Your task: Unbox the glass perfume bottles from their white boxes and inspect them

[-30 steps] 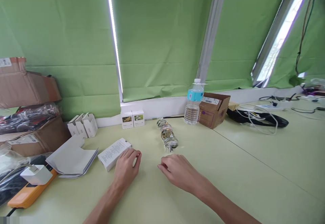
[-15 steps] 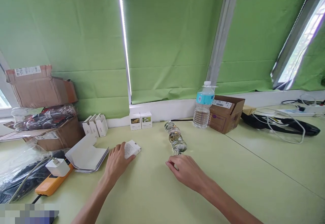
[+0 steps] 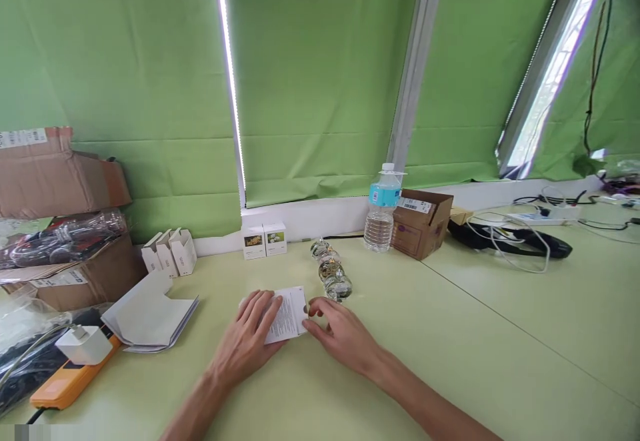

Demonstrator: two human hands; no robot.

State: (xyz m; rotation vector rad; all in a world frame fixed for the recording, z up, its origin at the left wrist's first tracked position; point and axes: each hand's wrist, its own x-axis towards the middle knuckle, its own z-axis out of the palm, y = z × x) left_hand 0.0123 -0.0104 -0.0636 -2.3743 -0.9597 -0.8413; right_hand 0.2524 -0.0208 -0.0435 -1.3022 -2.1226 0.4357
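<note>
My left hand (image 3: 250, 334) is wrapped over the left part of a small white box (image 3: 289, 314) with printed text, low over the table. At the box's right edge is my right hand (image 3: 340, 334), its thumb and fingertips pinching that edge. Just behind my right hand, a row of small clear glass bottles (image 3: 330, 269) runs back over the table. Two little white boxes with pictures (image 3: 265, 240) stand side by side near the wall.
Left are white cartons (image 3: 170, 253), folded papers (image 3: 150, 314), an orange device (image 3: 73, 377) and brown boxes (image 3: 90, 274). Right are a water bottle (image 3: 380, 217), a brown carton (image 3: 420, 224) and a black item with white cables (image 3: 515, 237).
The small white box has moved right and nearer in my left hand. My right hand has come to its right edge. The view has turned slightly right.
</note>
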